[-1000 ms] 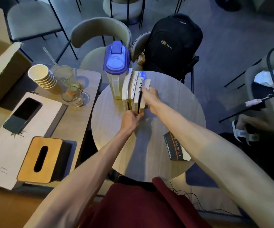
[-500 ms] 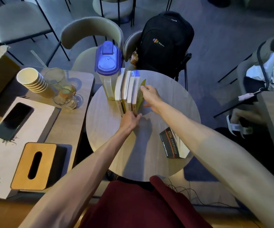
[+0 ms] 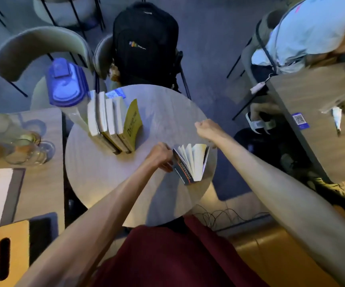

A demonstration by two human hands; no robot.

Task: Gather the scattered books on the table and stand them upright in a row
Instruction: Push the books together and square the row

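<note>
Several pale books point(image 3: 107, 119) stand upright in a row at the back left of the round table point(image 3: 167, 112), leaning against a jug; the yellow cover point(image 3: 133, 121) of the rightmost one flaps open. A dark paperback point(image 3: 190, 162) stands on its edge near the table's right rim, its pages fanned apart. My left hand point(image 3: 160, 156) grips its dark cover from the left. My right hand point(image 3: 207, 129) is over the book's far right corner, fingers curled; whether it touches the book is unclear.
A clear jug with a blue lid point(image 3: 66, 83) stands left of the row. Glasses point(image 3: 28, 148) and a wooden tissue box point(image 3: 3, 255) sit on the left table. A black backpack point(image 3: 144, 44) rests on a chair behind. A seated person point(image 3: 308, 32) is at the right.
Both hands left the upright row and moved right to the dark paperback, which was lying flat and now stands with its pages fanned. The camera view swung rightwards.
</note>
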